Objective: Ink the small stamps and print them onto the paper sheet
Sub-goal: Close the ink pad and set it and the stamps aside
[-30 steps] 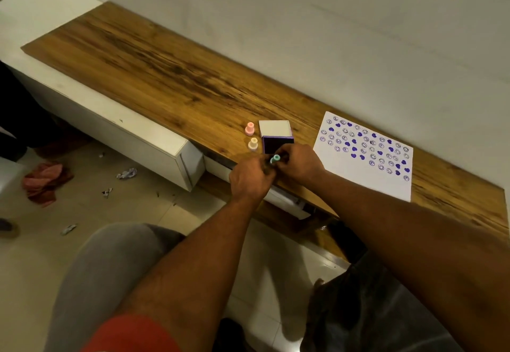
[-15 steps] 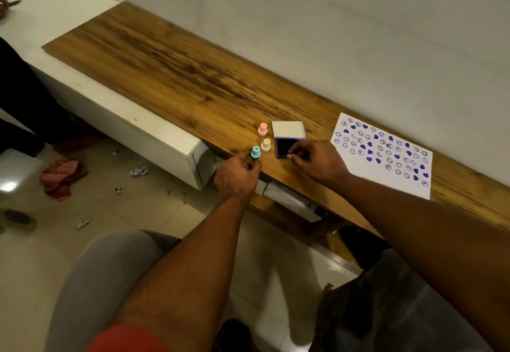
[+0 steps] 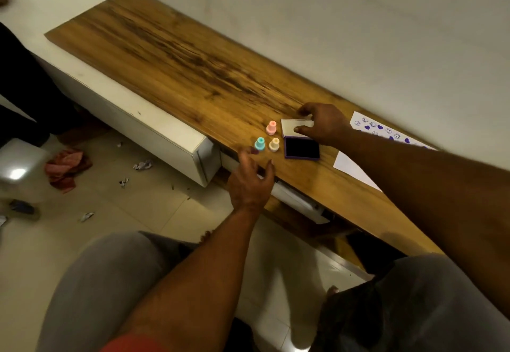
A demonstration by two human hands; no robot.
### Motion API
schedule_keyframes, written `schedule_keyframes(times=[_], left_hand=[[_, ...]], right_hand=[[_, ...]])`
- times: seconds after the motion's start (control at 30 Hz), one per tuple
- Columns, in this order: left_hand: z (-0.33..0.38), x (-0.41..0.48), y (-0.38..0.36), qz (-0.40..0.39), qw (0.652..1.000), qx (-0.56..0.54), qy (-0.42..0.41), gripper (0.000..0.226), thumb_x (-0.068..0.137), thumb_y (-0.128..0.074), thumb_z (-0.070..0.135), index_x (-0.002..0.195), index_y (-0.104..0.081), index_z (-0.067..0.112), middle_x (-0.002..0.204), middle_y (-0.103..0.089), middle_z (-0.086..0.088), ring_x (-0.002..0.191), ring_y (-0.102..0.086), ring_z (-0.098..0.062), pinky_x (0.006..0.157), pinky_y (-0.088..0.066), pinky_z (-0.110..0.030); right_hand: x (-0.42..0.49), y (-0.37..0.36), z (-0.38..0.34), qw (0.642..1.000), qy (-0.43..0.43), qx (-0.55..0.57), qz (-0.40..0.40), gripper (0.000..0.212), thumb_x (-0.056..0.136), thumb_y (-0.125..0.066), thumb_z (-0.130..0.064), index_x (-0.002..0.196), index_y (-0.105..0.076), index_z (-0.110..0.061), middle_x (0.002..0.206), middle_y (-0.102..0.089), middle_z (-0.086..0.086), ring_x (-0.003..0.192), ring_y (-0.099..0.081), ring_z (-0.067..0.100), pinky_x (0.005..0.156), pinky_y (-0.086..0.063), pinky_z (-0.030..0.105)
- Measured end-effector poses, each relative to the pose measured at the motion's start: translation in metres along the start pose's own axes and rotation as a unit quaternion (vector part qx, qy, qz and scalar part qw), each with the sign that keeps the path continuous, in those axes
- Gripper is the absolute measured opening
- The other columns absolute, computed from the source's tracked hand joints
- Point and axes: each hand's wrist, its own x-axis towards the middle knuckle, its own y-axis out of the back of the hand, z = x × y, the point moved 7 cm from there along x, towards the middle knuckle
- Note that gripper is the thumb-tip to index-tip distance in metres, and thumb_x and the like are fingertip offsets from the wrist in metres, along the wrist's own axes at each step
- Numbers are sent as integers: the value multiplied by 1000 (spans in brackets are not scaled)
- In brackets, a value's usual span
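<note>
3 pastel stamps (image 3: 267,139) upright, ink pad (image 3: 302,148) open

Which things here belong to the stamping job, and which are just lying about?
For the job:
teal stamp
cream stamp
pink stamp
ink pad
pad lid, under the right hand
paper sheet

Lying about:
red cloth on the floor
paper scraps on the floor
white cabinet
</note>
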Motion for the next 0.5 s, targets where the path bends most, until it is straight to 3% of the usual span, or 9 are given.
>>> schedule_keyframes(times=[0.1,0.17,0.33,0.5], left_hand=[[8,-17,-19,-37,993,93,-69,37,92,-60,64,113,-52,35,90,-68,14,77,-66,-6,64,-60,-33],[18,-17,-27,-40,986,145,-78,42,90,-58,71,109,-61,34,93,-71,12,80,-68,-9,64,-56,-29],[45,-8,-36,-38,969,226,-95,60,86,-58,78,125,-64,33,101,-72,5,88,-70,-16,66,-41,-27],[50,-3,-44,-46,962,254,-89,60,85,-63,76,122,-62,27,98,-72,2,85,-70,-19,63,-46,-29]], right_hand=[[13,-4,-5,999,7,-16,-33,64,88,-78,-43,144,-56,-23,145,-60,-1,132,-55,24,99,-47,33],[16,-6,-4,999,3,-17,-44,66,86,-80,-41,145,-55,-23,145,-60,-1,132,-55,24,100,-49,33],[14,-6,3,998,-1,-37,-44,68,82,-86,-35,143,-58,-23,141,-63,1,127,-58,24,98,-51,33],[11,-6,6,998,-1,-50,-48,72,80,-87,-37,143,-57,-21,139,-60,7,124,-57,27,98,-50,35]])
